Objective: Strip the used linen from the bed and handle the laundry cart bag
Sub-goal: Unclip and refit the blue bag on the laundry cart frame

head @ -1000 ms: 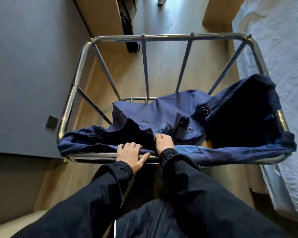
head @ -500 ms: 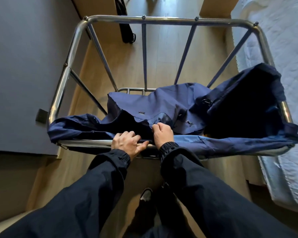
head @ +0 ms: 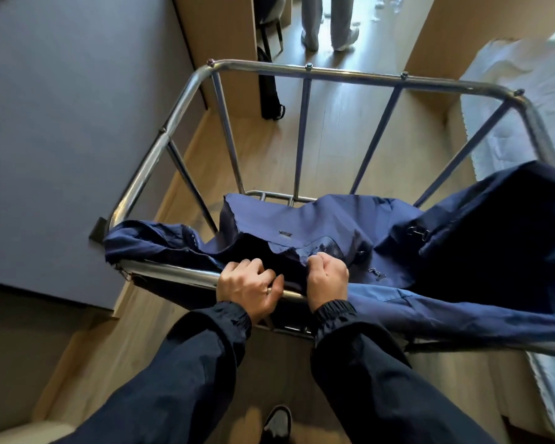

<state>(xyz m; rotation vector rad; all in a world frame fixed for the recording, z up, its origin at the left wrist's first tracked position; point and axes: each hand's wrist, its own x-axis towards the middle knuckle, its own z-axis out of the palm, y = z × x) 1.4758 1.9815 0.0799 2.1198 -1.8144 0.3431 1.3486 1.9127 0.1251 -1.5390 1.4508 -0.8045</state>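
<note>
Left hand (head: 249,291): fingers (head: 253,267) curled tight over the near rail (head: 173,273), fingertips against the bag's dark hem; thumb lies along the rail toward the right.
Right hand (head: 328,283): fingers closed in a fist, pinching a fold of the bag's rim just beyond the near rail.
Laundry bag (head: 318,219): navy fabric, slack inside the cart frame (head: 350,75); draped over the near rail and the right side, far edge sagging low; small metal clips (head: 417,232) on it.
Bed (head: 526,100): white quilted surface, right of the cart.
Floor (head: 334,133): wood.
Second person (head: 329,20): legs only, far end.
</note>
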